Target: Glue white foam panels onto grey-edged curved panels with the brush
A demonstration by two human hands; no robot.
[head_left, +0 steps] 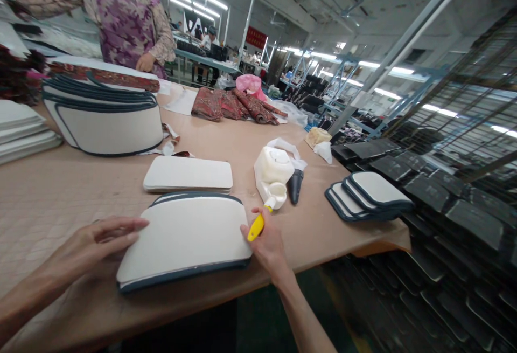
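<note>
Over tabletop (307,234), right grip (269,244) holds yellow brush (256,228); left grip (95,242) gapes by white panel (191,237).

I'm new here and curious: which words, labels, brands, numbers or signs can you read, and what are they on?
None can be read with certainty.
Red banner: pale characters, too small and blurred to read.
Black panel at the back: big white shapes, perhaps letters, too unclear to quote.
Yellow handle and white jug: no readable text.
</note>
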